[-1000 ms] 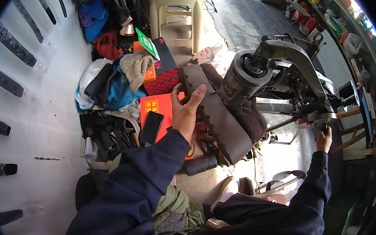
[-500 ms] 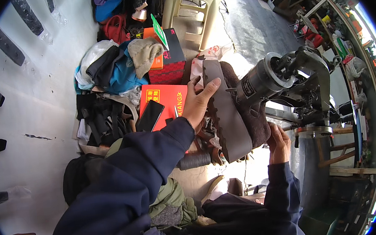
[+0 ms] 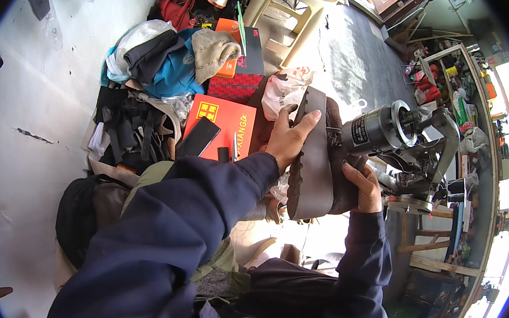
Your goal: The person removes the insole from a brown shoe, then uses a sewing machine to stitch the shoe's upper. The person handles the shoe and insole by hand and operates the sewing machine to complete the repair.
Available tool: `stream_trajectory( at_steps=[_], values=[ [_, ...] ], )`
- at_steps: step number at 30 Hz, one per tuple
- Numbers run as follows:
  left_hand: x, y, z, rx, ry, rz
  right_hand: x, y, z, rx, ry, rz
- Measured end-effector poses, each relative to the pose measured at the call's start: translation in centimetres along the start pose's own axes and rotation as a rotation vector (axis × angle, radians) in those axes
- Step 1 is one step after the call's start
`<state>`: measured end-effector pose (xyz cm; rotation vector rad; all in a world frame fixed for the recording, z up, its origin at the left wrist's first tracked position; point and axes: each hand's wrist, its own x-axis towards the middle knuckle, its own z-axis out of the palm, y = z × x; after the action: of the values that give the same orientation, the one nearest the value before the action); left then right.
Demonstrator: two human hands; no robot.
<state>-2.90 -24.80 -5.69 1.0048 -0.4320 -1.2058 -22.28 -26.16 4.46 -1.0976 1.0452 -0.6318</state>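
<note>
A shoe [image 3: 310,159] with a thick grey-brown sole and a dark fuzzy upper stands on its side against the head of a sewing machine [image 3: 375,131]. The sole faces left, its toothed edge toward my left arm. My left hand [image 3: 293,141] grips the sole's edge, thumb stretched across it and fingers partly behind. On the near right end of the shoe, my right hand [image 3: 364,188] holds the dark upper, thumb on top; its other fingers are mostly hidden. The machine's needle area is hidden behind the shoe.
Left of the shoe, a red box [image 3: 226,128] carries a black phone [image 3: 198,138]. Behind it are a heap of clothes [image 3: 161,63] and a beige plastic stool [image 3: 289,15]. A crowded shelf rack [image 3: 477,92] stands at the right. A white plastic bag [image 3: 285,93] touches the shoe's far side.
My right hand has come up from beside the machine's lower part onto the shoe's upper. The shoe has turned slightly, my left hand still on its sole. The whole view has shifted.
</note>
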Motion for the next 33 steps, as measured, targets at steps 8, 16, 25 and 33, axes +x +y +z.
stream_trajectory(
  at_steps=[8,16,25,33],
  values=[
    [-0.3,0.6,0.1,0.066,0.035,0.039,0.2,0.6,0.2,0.11,-0.002,0.011],
    [-0.4,0.9,0.0,0.088,0.031,0.042,0.2,0.8,0.1,0.181,-0.009,0.043],
    [0.0,0.5,-0.1,0.04,0.017,0.063,0.3,0.9,0.6,0.151,0.013,0.031],
    [0.2,0.2,-0.4,0.066,0.01,0.074,-0.4,1.4,-1.0,0.057,0.059,-0.014]
  ],
)
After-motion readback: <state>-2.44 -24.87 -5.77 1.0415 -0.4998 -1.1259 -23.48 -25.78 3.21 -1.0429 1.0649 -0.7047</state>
